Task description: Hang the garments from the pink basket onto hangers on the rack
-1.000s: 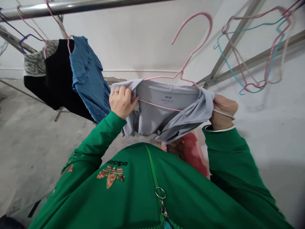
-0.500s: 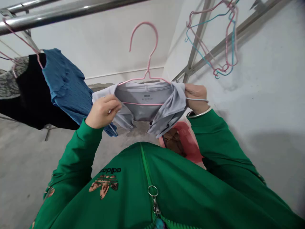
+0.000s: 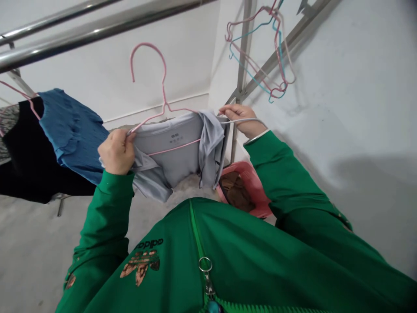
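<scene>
A light grey garment (image 3: 182, 158) with a printed neck label hangs on a pink wire clothes hanger (image 3: 164, 93), held up in front of me. My left hand (image 3: 116, 152) is closed round the hanger's left arm end, with grey cloth under the fingers. At the other shoulder my right hand (image 3: 245, 121) pinches the garment's edge between thumb and fingers. A thin grey cord (image 3: 241, 119) runs from the cloth across the back of that hand. The cloth's right side is bunched and folded near the hanger's right arm, whose tip is hidden.
Metal rails (image 3: 107, 28) cross the upper left. A blue garment (image 3: 73, 130) and a black one (image 3: 32, 156) hang there on pink hangers. Several pink and blue hangers (image 3: 280, 48) hang at upper right. A pink basket (image 3: 257, 191) with brown cloth stands below, near the wall.
The hanger and garment have shifted left in view and tilted, left side lower. My left hand has closed on the hanger's arm end. My right hand has moved left and turned to a fingertip pinch.
</scene>
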The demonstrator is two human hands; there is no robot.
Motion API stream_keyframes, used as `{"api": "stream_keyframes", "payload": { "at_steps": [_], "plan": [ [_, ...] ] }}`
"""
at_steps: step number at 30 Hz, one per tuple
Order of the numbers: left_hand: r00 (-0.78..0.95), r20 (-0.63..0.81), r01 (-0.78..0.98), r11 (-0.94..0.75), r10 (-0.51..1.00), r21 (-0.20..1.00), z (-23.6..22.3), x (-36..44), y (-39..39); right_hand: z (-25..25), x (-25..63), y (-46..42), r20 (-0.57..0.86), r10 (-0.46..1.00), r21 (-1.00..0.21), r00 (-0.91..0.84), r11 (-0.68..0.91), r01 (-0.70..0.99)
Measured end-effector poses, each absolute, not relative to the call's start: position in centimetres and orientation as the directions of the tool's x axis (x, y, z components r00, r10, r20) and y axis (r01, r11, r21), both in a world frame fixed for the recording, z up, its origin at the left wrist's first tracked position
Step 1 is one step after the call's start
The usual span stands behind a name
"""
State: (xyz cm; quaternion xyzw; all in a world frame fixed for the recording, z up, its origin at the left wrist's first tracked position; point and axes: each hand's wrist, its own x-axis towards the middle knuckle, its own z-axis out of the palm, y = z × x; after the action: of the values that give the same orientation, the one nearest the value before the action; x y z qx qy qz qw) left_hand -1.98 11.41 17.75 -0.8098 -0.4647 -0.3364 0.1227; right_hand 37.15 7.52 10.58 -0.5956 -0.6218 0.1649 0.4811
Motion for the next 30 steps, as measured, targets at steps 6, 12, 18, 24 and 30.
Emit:
{"api": "stream_keyframes", "payload": {
  "at_steps": [6, 12, 18, 24, 30],
  "plan": [
    [0.287, 0.713, 0.865, -0.493, 0.639, 0.094, 18.2, -3.5, 11.5, 10.2, 38.0, 3.3, 0.014, 0.998, -0.59, -0.055, 0.053, 0.806],
    [0.343, 0.722, 0.854, -0.519, 0.601, 0.026, 18.1, -2.3, 11.4, 12.6, 31.5, 3.1, 0.472, 0.872, -0.607, 0.132, 0.213, 0.765],
    [0.291, 0.759, 0.861, -0.505, 0.582, 0.057, 18.2, -3.0, 12.1, 13.2, 33.1, 6.4, 0.469, 0.747, -0.876, 0.471, 0.325, 0.357],
    [0.227, 0.8, 0.853, -0.51, 0.555, 0.112, 18.2, -4.6, 12.9, 13.8, 36.8, 6.2, 0.149, 0.862, -0.958, 0.484, 0.004, 0.288],
    [0.244, 0.806, 0.835, -0.539, 0.539, 0.107, 18.4, -4.8, 13.1, 16.2, 37.4, 4.6, 0.51, 0.827, -0.615, 0.237, 0.158, 0.772]
  ]
}}
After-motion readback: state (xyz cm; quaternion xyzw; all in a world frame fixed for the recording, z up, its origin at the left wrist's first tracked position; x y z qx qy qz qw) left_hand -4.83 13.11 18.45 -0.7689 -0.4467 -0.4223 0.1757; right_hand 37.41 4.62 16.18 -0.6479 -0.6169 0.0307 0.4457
